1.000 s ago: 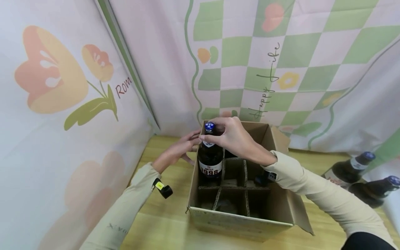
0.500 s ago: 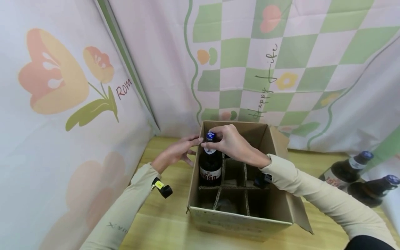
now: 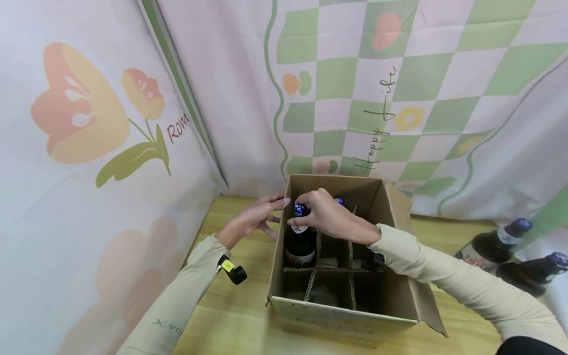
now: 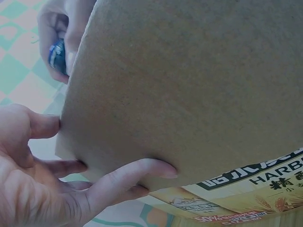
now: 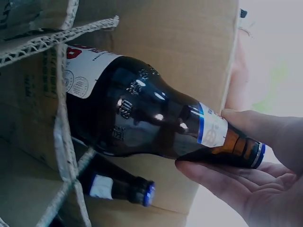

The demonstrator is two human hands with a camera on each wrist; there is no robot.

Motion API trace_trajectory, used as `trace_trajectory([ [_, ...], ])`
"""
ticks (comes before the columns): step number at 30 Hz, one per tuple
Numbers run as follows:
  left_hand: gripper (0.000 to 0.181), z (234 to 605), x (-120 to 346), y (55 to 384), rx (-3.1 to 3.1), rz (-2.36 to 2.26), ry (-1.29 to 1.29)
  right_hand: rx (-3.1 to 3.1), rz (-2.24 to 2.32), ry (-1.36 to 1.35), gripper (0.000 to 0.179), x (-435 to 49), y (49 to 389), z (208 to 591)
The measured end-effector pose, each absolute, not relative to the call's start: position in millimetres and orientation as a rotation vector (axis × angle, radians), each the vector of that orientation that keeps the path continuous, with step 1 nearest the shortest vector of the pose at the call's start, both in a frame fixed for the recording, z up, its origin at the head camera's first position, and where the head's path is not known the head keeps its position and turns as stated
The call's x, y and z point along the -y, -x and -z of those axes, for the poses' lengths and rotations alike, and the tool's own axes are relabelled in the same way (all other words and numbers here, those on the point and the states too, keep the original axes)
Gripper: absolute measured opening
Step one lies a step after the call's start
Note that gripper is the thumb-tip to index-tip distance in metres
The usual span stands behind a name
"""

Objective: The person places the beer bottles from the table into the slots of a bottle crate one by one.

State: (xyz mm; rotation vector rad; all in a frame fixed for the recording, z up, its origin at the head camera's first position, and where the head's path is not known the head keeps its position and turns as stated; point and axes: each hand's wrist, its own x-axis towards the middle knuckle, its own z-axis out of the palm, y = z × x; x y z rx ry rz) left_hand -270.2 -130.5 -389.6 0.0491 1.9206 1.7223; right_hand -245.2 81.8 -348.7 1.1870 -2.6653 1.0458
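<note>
My right hand [image 3: 328, 214] pinches the neck of a dark beer bottle [image 5: 137, 111] with a blue cap and white label. The bottle stands in a left-hand compartment of a cardboard box [image 3: 341, 320], its lower part hidden by dividers. Beside it in the box is another blue-capped bottle [image 5: 120, 187], mostly hidden in the head view. Against the box's left wall rests my left hand [image 3: 255, 217], fingers spread and fairly straight. In the left wrist view its fingertips [image 4: 163, 168] touch the plain brown cardboard near the edge.
Two more dark bottles, one nearer the back [image 3: 497, 244] and one in front [image 3: 532, 273], stand right of the box on the wooden table [image 3: 230, 315]. Corrugated dividers [image 3: 333, 268] split the box into compartments. A flap [image 3: 428, 308] sticks out on the right. Printed curtains hang behind and left.
My right hand has moved down with the bottle, which sits deeper in its compartment. Another blue cap has come into sight behind that hand. My left hand stays at the box wall.
</note>
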Motion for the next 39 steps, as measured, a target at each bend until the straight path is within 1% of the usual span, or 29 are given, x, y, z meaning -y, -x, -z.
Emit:
trace_trajectory([
  [2,0.072,391,130,270,-1.917,-1.725,-0.050,2.692,-1.048,-1.199,0.035,-82,244,352],
  [5,0.073,391,128,270,-1.925,-1.720,-0.065,2.713,-1.046,-1.218,0.034,-83,244,354],
  [10,0.076,390,126,270,-1.944,-1.713,-0.086,2.719,-1.023,-1.254,0.022,-85,245,357],
  [13,0.076,390,125,270,-1.945,-1.710,-0.099,2.732,-1.015,-1.291,0.011,-85,247,360],
  [14,0.075,390,124,270,-1.943,-1.710,-0.102,2.739,-1.006,-1.303,0.011,-85,247,362],
  [21,0.074,389,124,269,-1.959,-1.693,-0.110,2.900,-0.870,-1.354,0.018,-79,252,377],
  [25,0.073,389,128,269,-1.974,-1.697,-0.103,2.980,-0.819,-1.417,0.015,-72,250,382],
  [34,0.074,393,132,267,-1.964,-1.698,-0.114,3.069,-0.756,-1.412,0.011,-67,249,381],
  [36,0.073,392,131,267,-1.966,-1.703,-0.107,3.107,-0.692,-1.435,0.015,-67,252,378],
  [39,0.074,392,130,269,-1.970,-1.702,-0.106,3.180,-0.581,-1.476,0.029,-71,256,371],
])
